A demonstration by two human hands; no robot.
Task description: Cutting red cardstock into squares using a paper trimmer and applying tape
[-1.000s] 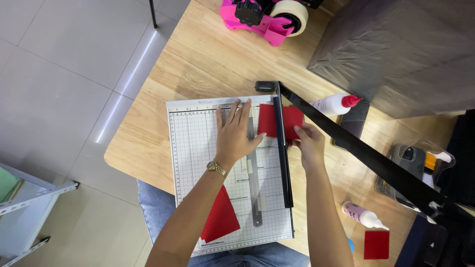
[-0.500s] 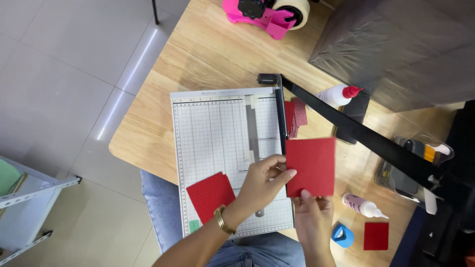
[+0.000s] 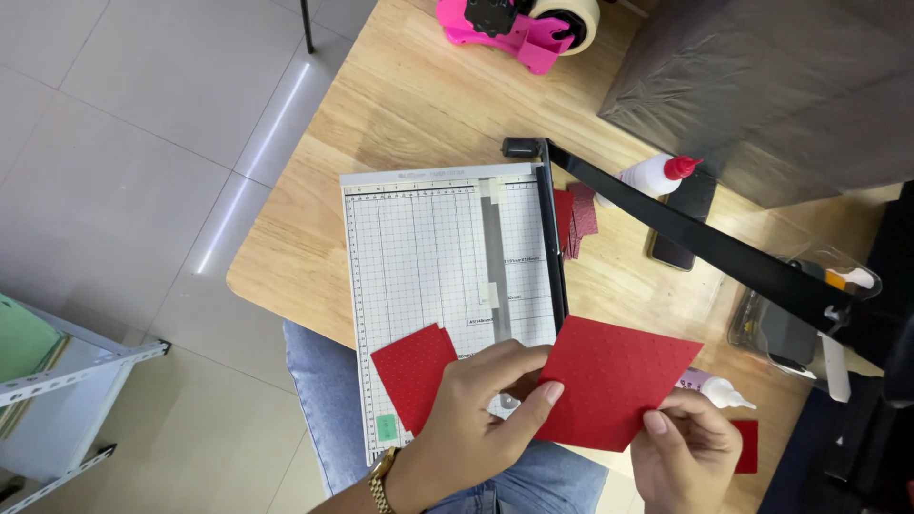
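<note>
Left hand point(image 3: 476, 419): at the near edge of the table, fingers curled and pinching the left side of the red card square, thumb on top; a gold watch point(image 3: 381, 476) on the wrist.
Right hand point(image 3: 687, 455): near edge, further right, thumb and fingers closed on the lower right corner of the same square.
Red card square point(image 3: 614, 381): held up by both hands, tilted, over the near right corner of the paper trimmer.
Second red card point(image 3: 414, 373): lies flat on the trimmer's near left part, partly under the left hand.
Paper trimmer point(image 3: 424, 257): white gridded board at the table's near edge, overhanging a denim-clad lap; its black blade arm point(image 3: 705, 243) is raised, slanting out to the right.
Red offcuts point(image 3: 576, 221): just beside the trimmer's right edge, under the arm.
Near glue bottle point(image 3: 716, 388): on its side at the right, touching the held square's edge.
Far glue bottle point(image 3: 657, 176): red cap, beyond the arm, beside a dark phone point(image 3: 684, 228).
Pink tape dispenser point(image 3: 519, 24): far edge of the wooden table point(image 3: 400, 105).
</note>
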